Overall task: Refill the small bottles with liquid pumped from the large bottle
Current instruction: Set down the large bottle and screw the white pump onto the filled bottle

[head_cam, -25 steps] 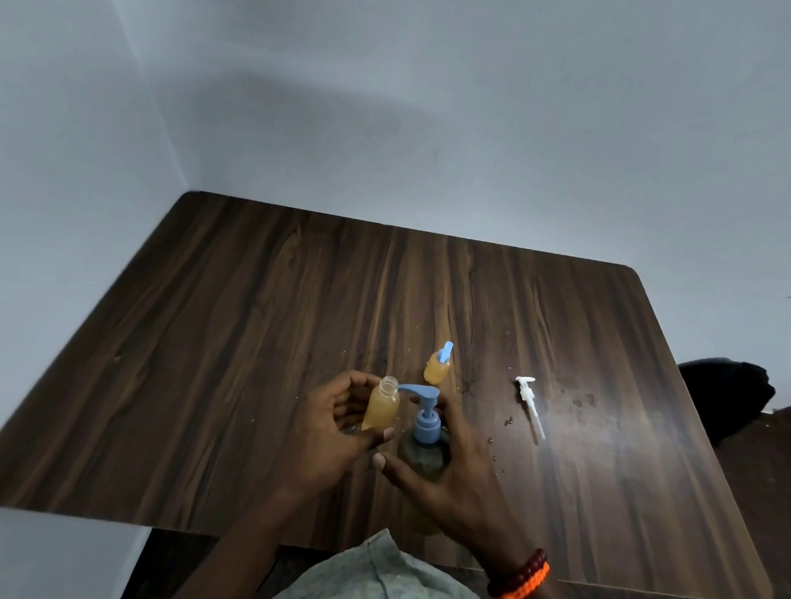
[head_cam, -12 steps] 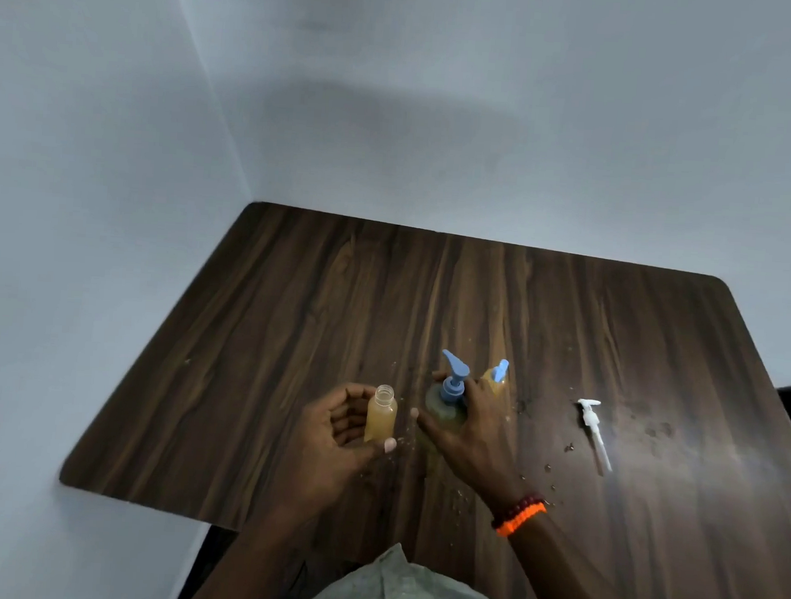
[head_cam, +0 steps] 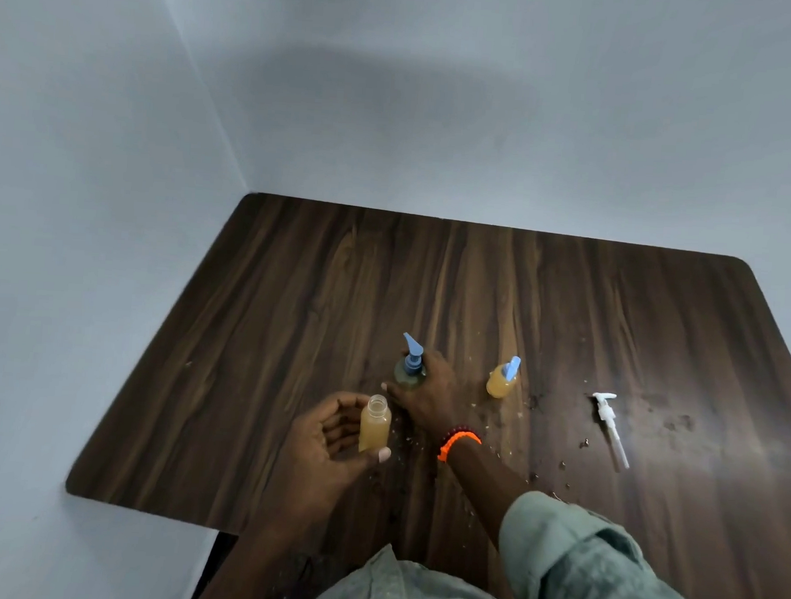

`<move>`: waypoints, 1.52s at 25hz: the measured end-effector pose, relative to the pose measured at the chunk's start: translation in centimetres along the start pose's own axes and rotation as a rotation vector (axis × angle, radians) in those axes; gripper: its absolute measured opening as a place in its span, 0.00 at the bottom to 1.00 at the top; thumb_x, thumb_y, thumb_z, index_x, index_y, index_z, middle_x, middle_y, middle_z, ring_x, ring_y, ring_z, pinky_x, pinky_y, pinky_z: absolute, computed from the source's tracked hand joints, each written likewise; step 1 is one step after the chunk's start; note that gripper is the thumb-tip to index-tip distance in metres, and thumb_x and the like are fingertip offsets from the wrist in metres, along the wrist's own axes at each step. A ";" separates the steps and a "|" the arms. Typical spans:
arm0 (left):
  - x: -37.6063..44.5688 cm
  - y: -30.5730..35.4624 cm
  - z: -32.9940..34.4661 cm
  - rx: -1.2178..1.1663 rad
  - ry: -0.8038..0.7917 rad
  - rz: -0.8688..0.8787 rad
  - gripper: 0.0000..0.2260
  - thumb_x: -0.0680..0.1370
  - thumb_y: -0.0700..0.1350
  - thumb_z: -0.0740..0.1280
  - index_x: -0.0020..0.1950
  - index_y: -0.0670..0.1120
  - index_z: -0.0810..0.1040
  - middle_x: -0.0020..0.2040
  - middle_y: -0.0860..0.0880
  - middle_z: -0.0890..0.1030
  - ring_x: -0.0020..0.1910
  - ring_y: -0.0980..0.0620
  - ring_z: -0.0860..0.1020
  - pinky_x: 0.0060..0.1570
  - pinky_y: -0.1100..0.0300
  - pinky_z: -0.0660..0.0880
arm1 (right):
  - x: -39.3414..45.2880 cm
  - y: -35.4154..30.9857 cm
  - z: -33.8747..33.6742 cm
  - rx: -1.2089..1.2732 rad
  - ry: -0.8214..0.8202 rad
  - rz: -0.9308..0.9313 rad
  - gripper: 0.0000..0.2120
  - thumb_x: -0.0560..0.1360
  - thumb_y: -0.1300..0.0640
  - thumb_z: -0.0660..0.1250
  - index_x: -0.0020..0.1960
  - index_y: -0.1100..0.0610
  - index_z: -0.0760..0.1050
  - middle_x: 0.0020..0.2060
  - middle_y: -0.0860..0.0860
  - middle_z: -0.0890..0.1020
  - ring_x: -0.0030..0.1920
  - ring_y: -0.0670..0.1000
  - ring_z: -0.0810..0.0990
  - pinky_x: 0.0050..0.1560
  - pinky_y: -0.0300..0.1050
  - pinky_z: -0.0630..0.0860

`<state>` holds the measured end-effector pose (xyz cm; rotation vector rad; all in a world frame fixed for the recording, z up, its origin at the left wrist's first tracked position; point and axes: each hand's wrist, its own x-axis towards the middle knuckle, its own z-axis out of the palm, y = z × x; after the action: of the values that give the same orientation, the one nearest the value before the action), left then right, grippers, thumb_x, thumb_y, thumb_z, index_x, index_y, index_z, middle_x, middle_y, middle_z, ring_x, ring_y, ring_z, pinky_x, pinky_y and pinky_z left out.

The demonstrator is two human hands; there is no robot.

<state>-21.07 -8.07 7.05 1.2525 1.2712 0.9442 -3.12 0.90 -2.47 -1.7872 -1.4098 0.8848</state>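
Observation:
My left hand (head_cam: 329, 439) grips a small uncapped bottle (head_cam: 374, 425) of amber liquid, held upright just above the table. My right hand (head_cam: 427, 391) is wrapped round the large greenish bottle (head_cam: 408, 375) with a blue pump head, which stands on the table beyond the small bottle. A second small amber bottle (head_cam: 501, 380) with a blue pump top stands alone to the right. A loose white pump (head_cam: 609, 426) lies flat further right.
The dark wooden table (head_cam: 290, 316) sits in a corner, with walls at the left and back. Small drops and crumbs dot the surface around the bottles and near the white pump. A dark object shows at the far right edge.
My right hand has carried the large bottle away from me and stood it further back on the table. The small bottle stays in my left hand. The camera has shifted left.

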 end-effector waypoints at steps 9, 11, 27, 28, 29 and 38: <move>0.8 -0.4 1.0 -0.020 -0.054 0.027 0.23 0.68 0.29 0.81 0.58 0.44 0.83 0.56 0.45 0.89 0.56 0.47 0.88 0.58 0.55 0.85 | -1.1 -0.4 -0.5 -0.087 -0.178 0.039 0.49 0.69 0.50 0.77 0.79 0.57 0.53 0.75 0.54 0.65 0.75 0.55 0.65 0.75 0.50 0.63; 1.2 -0.7 2.1 -0.026 -0.078 0.025 0.23 0.68 0.29 0.81 0.59 0.44 0.83 0.56 0.46 0.89 0.56 0.46 0.88 0.57 0.55 0.85 | -3.1 0.9 -2.2 -0.209 -0.137 -0.004 0.46 0.68 0.44 0.75 0.78 0.54 0.55 0.74 0.54 0.67 0.73 0.54 0.67 0.73 0.54 0.66; 2.3 1.1 19.1 0.014 -0.276 -0.007 0.22 0.67 0.28 0.81 0.57 0.44 0.84 0.56 0.46 0.89 0.57 0.46 0.88 0.62 0.49 0.83 | -1.0 17.4 -22.5 -0.345 0.332 0.278 0.10 0.72 0.54 0.71 0.51 0.57 0.78 0.48 0.56 0.81 0.50 0.58 0.79 0.50 0.51 0.79; 2.2 1.2 19.7 0.018 -0.268 -0.014 0.22 0.67 0.28 0.81 0.57 0.45 0.84 0.56 0.46 0.89 0.57 0.46 0.87 0.62 0.49 0.83 | -0.2 18.0 -22.6 -0.342 0.286 0.315 0.11 0.72 0.53 0.71 0.51 0.58 0.77 0.50 0.57 0.80 0.52 0.59 0.79 0.52 0.51 0.78; 2.0 1.2 20.3 0.024 -0.262 -0.019 0.22 0.68 0.29 0.81 0.57 0.44 0.83 0.56 0.46 0.89 0.57 0.46 0.87 0.62 0.49 0.83 | 0.5 18.5 -22.7 -0.341 0.240 0.345 0.12 0.73 0.54 0.71 0.52 0.59 0.77 0.52 0.58 0.79 0.54 0.59 0.78 0.54 0.51 0.77; 1.1 1.7 22.8 0.029 -0.163 -0.009 0.22 0.68 0.29 0.81 0.58 0.46 0.84 0.56 0.46 0.89 0.57 0.47 0.87 0.61 0.51 0.84 | 0.5 17.3 -24.9 0.112 0.212 0.353 0.10 0.71 0.61 0.75 0.49 0.64 0.80 0.43 0.59 0.86 0.46 0.56 0.86 0.45 0.44 0.80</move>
<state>1.69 -9.91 5.82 1.3176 1.1655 0.8025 26.78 -4.19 -3.80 -2.0097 -0.9098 0.8987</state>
